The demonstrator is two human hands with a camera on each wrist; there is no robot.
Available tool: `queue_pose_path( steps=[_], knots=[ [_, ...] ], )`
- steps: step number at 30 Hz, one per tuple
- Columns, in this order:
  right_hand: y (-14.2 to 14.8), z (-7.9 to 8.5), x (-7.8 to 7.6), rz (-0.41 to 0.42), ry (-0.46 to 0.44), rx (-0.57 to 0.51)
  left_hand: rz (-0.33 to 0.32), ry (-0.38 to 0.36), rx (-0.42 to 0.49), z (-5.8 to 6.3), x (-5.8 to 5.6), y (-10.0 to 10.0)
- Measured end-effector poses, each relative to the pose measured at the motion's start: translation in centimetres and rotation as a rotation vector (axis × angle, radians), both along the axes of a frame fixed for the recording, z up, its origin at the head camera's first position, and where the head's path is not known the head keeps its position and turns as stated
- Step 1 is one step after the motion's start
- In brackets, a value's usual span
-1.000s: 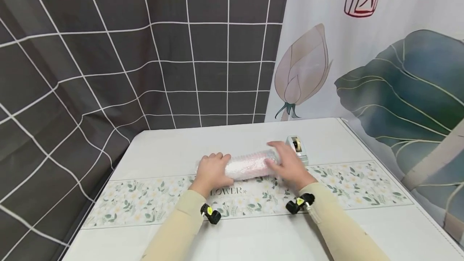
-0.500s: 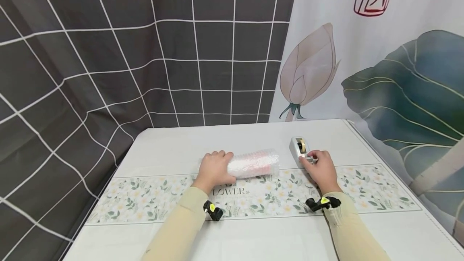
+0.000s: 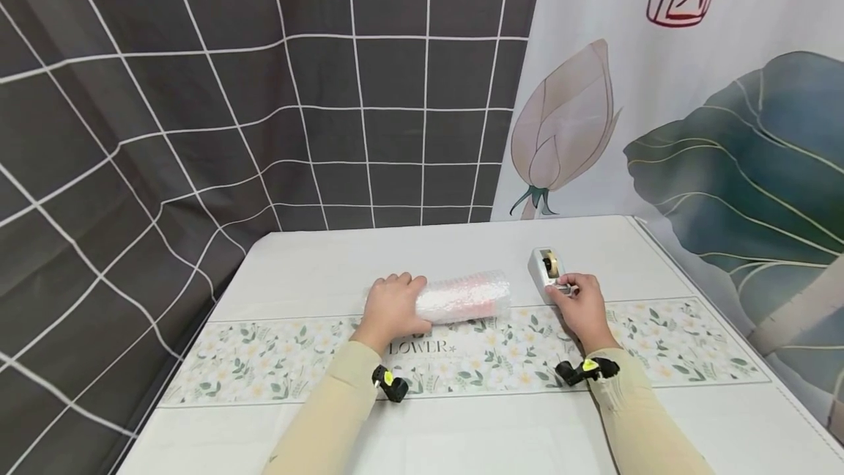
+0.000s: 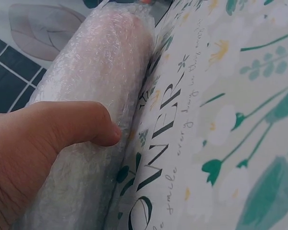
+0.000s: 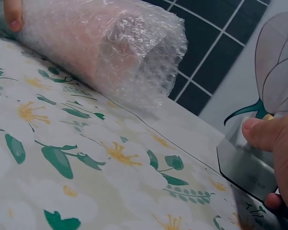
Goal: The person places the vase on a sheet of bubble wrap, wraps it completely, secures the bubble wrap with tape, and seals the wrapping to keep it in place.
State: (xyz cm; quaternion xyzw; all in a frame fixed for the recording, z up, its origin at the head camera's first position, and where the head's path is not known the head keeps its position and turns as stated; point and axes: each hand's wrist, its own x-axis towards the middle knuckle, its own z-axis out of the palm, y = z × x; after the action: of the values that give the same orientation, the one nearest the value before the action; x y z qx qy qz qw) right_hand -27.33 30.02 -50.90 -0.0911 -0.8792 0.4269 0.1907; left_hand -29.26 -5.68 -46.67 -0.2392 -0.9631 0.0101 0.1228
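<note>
A roll wrapped in bubble wrap [image 3: 464,297], pinkish inside, lies across the floral band of the table. My left hand [image 3: 393,308] grips its left end, the thumb [image 4: 98,125] bent over the near side in the left wrist view. The far fingers are hidden behind the roll there. To the right of the roll stands a white tape dispenser [image 3: 539,270] with a yellowish tape core. At its front end, my right hand [image 3: 583,310] holds it with bent thumb and fingers; whether they pinch the tape itself is hard to see. In the right wrist view the thumb lies at the top of the dispenser [image 5: 245,163].
The white table [image 3: 461,431] has a printed flower band [image 3: 264,365] across it. A dark grid curtain [image 3: 382,138] hangs behind and at the left, and a white curtain with a lotus print [image 3: 560,123] at the right.
My right hand has left the roll's right end, moved right and taken hold of the tape dispenser's front. My left hand has stayed on the roll. Little differs over the last half second.
</note>
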Motion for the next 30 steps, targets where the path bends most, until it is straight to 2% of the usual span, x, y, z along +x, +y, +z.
queue_pose_path(
  steps=[7, 15, 20, 27, 30],
  knots=[
    [-0.3, 0.0, 0.4, -0.014, 0.032, -0.049, 0.006, -0.012, 0.019, 0.0, 0.1, 0.0],
    [-0.2, 0.2, 1.0, -0.074, -0.008, -0.149, 0.009, -0.015, 0.020, 0.0, 0.1, 0.1],
    [-0.3, 0.0, 1.1, -0.108, -0.017, -0.165, 0.007, -0.017, 0.016, -0.3, -0.1, 0.1],
    [-0.3, 0.1, 1.6, -0.128, 0.041, -0.173, 0.019, -0.007, 0.017, -0.4, -0.3, 0.1],
    [-0.4, 0.2, 1.9, -0.133, 0.027, -0.173, 0.022, -0.009, 0.016, -0.4, -0.3, 0.0]
  ],
)
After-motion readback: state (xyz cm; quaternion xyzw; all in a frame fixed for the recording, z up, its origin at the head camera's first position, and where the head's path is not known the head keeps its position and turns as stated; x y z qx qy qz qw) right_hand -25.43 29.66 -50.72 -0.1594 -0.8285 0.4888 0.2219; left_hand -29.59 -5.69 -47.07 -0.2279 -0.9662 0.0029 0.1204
